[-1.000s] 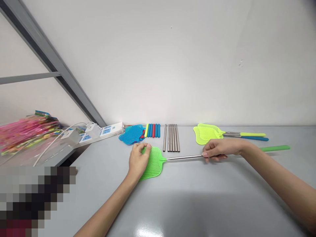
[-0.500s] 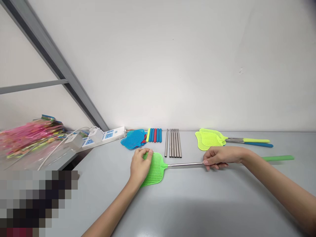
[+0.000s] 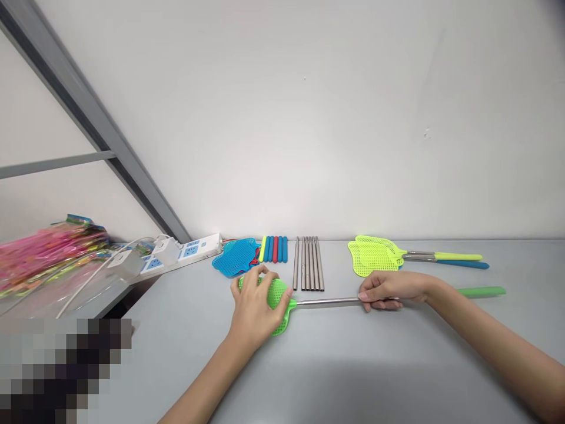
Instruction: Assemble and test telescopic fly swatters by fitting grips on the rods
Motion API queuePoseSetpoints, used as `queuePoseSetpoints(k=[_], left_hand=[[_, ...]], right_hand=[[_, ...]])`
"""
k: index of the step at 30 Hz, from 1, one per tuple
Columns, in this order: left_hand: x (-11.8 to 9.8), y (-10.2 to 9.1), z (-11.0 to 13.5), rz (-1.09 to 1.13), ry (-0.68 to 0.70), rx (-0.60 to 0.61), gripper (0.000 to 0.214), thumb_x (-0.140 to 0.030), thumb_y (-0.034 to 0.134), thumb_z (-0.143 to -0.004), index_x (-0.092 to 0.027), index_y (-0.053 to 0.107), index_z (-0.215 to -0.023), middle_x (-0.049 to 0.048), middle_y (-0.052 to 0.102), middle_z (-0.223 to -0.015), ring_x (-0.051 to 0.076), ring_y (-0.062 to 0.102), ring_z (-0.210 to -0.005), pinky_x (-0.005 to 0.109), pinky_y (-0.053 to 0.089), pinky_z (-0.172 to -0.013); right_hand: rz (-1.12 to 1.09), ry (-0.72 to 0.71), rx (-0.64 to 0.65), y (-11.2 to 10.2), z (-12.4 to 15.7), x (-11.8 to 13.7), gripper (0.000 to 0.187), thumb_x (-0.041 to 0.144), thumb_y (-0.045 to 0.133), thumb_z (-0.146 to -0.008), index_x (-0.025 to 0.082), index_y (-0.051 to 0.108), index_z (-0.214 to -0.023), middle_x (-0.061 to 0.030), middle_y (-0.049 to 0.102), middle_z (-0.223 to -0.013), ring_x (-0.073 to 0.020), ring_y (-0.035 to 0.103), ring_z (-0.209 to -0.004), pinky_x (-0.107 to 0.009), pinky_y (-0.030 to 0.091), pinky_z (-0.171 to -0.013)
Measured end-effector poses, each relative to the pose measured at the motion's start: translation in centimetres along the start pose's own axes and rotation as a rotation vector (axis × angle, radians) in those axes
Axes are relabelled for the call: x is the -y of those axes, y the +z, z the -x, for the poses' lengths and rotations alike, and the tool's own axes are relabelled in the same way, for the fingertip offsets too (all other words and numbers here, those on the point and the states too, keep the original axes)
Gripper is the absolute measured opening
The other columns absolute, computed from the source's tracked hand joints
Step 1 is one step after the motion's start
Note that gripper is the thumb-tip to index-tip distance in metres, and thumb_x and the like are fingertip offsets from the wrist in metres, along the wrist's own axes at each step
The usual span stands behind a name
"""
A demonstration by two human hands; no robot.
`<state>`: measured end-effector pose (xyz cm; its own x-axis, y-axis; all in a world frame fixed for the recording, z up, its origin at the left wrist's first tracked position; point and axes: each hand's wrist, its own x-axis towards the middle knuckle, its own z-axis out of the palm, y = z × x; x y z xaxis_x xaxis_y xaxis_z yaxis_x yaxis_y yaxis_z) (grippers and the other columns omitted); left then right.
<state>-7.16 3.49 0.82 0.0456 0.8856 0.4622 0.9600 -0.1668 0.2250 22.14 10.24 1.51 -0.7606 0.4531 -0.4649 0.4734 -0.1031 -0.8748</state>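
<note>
A green fly swatter lies across the grey table (image 3: 335,365). My left hand (image 3: 255,305) curls over its mesh head (image 3: 279,300) and grips it. My right hand (image 3: 383,290) pinches the telescopic metal rod (image 3: 329,301) near the middle. The green foam handle (image 3: 481,291) sticks out to the right past my wrist.
Along the wall lie blue and red swatter heads (image 3: 235,257), several coloured foam grips (image 3: 273,249), several metal rods (image 3: 308,262) and two assembled yellow-green swatters (image 3: 374,254). A white power strip (image 3: 185,250) with cables and pink packaged goods (image 3: 44,247) sit at the left.
My left hand has closed further over the mesh head, which now looks bent or turned under it. The rod and handle have shifted slightly left. My right hand keeps its grip.
</note>
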Motion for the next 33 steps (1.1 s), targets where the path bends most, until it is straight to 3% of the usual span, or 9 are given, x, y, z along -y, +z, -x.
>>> queuePoseSetpoints(k=[3, 5, 10, 19, 33], left_hand=[[-0.6, -0.5, 0.1, 0.001, 0.134, 0.030, 0.025, -0.039, 0.047, -0.079, -0.023, 0.056, -0.096, 0.0078, 0.050, -0.106, 0.024, 0.045, -0.104, 0.049, 0.013, -0.097], [-0.9, -0.8, 0.2, 0.024, 0.218, 0.096, 0.025, -0.036, 0.046, -0.080, -0.025, 0.055, -0.100, 0.0068, 0.051, -0.105, 0.023, 0.045, -0.104, 0.048, 0.011, -0.098], [-1.3, -1.2, 0.3, 0.092, 0.340, 0.267, 0.021, -0.026, 0.038, -0.084, -0.021, 0.056, -0.076, 0.0057, 0.053, -0.101, 0.021, 0.045, -0.099, 0.048, 0.019, -0.094], [-1.9, -1.7, 0.6, 0.085, 0.426, 0.348, 0.021, -0.023, 0.041, -0.082, -0.020, 0.053, -0.066, 0.0026, 0.054, -0.068, 0.021, 0.042, -0.084, 0.046, 0.024, -0.082], [-2.1, -1.7, 0.6, 0.128, 0.471, 0.374, 0.023, -0.021, 0.035, -0.086, -0.019, 0.052, -0.071, 0.0002, 0.053, -0.068, 0.016, 0.046, -0.076, 0.039, 0.024, -0.086]], right_hand=[[-0.079, -0.002, 0.014, -0.2, -0.5, -0.6, 0.031, 0.041, 0.056, -0.077, 0.011, 0.059, -0.072, 0.0066, 0.043, -0.048, -0.0020, 0.029, -0.034, -0.019, 0.019, -0.036], [-0.112, -0.006, 0.022, -0.3, -0.6, -0.9, 0.030, 0.040, 0.055, -0.078, 0.011, 0.059, -0.073, 0.0068, 0.043, -0.048, -0.0018, 0.029, -0.033, -0.019, 0.017, -0.036], [-0.122, -0.014, 0.035, -0.4, -0.5, -1.0, 0.029, 0.038, 0.054, -0.080, 0.010, 0.060, -0.073, 0.0080, 0.041, -0.043, -0.0016, 0.027, -0.032, -0.018, 0.017, -0.035], [-0.109, -0.024, 0.066, -0.3, -0.7, -1.1, 0.027, 0.036, 0.057, -0.078, 0.010, 0.062, -0.072, 0.0086, 0.041, -0.042, -0.0015, 0.027, -0.031, -0.017, 0.018, -0.032], [-0.115, -0.016, 0.060, -0.3, -0.5, -1.0, 0.025, 0.033, 0.056, -0.079, 0.010, 0.061, -0.072, 0.0088, 0.040, -0.041, -0.0013, 0.027, -0.031, -0.016, 0.018, -0.032]])
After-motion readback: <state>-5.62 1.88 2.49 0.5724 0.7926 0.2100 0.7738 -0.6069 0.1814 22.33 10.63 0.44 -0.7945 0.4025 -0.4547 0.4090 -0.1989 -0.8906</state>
